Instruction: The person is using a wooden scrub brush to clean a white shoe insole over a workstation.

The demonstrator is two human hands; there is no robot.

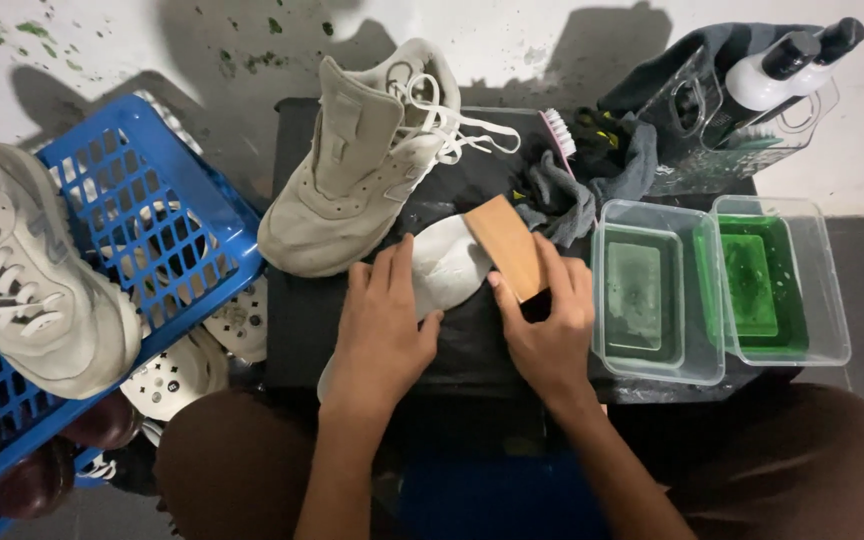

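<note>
A white shoe insole (444, 262) lies on a black work surface (292, 320) in front of me. My left hand (382, 330) presses flat on the insole's near half. My right hand (550, 320) grips a wooden-backed brush (505, 245) whose tan block rests across the insole's far end. A beige suede sneaker (357, 165) with white laces stands just behind the insole, toe pointing left and toward me.
Two clear tubs (712, 290) with green liquid sit at the right. Behind them a clear holder (752, 120) carries two white bottles. A pink-bristled brush (558, 132) and grey cloths (592, 175) lie at the back. A blue crate (152, 230) with another sneaker (27, 280) stands left.
</note>
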